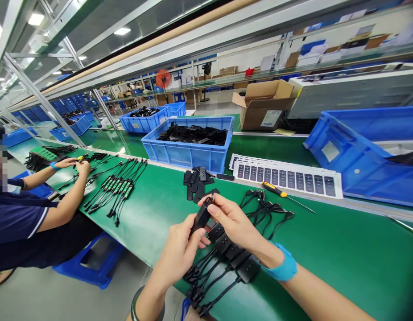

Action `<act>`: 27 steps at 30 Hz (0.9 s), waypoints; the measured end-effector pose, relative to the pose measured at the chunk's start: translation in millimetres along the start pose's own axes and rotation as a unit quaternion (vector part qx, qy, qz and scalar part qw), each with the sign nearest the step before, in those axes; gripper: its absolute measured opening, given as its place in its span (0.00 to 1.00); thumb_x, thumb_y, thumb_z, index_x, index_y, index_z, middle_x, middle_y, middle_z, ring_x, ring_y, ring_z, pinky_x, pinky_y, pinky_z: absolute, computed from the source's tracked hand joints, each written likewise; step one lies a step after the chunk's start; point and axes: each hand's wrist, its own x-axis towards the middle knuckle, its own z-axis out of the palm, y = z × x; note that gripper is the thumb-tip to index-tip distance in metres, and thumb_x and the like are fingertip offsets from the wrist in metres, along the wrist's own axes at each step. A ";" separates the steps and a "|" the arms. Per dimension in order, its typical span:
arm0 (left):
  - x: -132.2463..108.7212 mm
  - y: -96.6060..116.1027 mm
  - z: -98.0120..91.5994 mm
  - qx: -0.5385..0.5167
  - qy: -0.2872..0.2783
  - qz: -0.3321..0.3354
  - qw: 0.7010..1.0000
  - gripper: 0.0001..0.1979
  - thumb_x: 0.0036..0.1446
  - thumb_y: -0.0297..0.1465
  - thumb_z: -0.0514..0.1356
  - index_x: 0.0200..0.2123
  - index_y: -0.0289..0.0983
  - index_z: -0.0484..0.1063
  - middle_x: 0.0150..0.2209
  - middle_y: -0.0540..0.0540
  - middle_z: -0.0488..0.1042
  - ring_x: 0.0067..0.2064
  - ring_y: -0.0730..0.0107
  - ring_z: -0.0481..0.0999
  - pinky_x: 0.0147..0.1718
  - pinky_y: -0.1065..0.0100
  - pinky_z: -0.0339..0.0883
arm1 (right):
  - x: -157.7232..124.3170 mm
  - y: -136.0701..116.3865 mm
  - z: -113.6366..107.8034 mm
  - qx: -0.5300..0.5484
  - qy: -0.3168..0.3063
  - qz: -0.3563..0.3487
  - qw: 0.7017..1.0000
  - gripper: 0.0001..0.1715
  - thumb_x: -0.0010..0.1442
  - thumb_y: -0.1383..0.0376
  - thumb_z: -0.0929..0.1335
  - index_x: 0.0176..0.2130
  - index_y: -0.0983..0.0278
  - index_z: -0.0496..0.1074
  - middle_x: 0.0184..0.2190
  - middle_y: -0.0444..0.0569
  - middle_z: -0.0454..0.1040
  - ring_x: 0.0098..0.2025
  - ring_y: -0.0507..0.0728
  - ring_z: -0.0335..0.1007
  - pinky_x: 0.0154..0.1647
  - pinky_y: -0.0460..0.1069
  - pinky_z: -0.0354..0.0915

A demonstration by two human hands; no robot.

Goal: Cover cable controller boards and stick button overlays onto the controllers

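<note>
Black plastic connector (pixel 201 217), perhaps, between hands (pixel 178 254) (pixel 235 223)

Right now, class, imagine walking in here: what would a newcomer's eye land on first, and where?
Front and centre, the left hand and right hand grip a black plastic part above a row of black cabled connectors on the green workbench. Just beyond, a blue crate holds a heap of black parts. At far left, a co-worker sits beside similar cable bundles.
</note>
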 end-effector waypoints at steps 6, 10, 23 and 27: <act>9.9 -6.3 1.1 -0.019 0.002 -0.033 0.999 0.18 0.58 0.36 0.61 0.52 0.40 0.72 0.34 0.49 0.67 0.31 0.72 0.68 0.24 0.75 0.67 | 12.1 -23.0 -39.1 0.140 0.183 0.012 0.973 0.22 0.53 0.49 0.72 0.41 0.58 0.67 0.26 0.41 0.66 0.21 0.49 0.51 0.17 0.44 0.50; 14.4 -21.2 19.0 0.008 0.002 -0.067 0.998 0.17 0.55 0.33 0.63 0.49 0.39 0.73 0.32 0.51 0.68 0.25 0.77 0.67 0.24 0.74 0.64 | 11.0 -15.1 -83.8 0.049 0.267 0.059 0.961 0.24 0.50 0.50 0.73 0.38 0.59 0.63 0.23 0.39 0.66 0.18 0.47 0.55 0.14 0.42 0.49; 5.4 -31.5 60.2 0.415 -0.026 0.030 0.909 0.18 0.57 0.37 0.65 0.51 0.43 0.72 0.41 0.45 0.72 0.35 0.61 0.78 0.29 0.67 0.70 | -12.5 48.8 -141.0 -0.491 0.178 0.152 0.839 0.11 0.64 0.62 0.63 0.33 0.67 0.69 0.29 0.59 0.76 0.30 0.63 0.75 0.30 0.53 0.68; 17.1 -50.8 23.0 0.428 0.056 0.010 0.902 0.15 0.63 0.37 0.59 0.52 0.42 0.71 0.41 0.45 0.71 0.36 0.63 0.77 0.33 0.66 0.71 | 24.7 53.3 -120.9 -0.584 0.064 0.066 0.807 0.11 0.65 0.69 0.62 0.36 0.67 0.74 0.40 0.61 0.76 0.45 0.66 0.73 0.43 0.56 0.66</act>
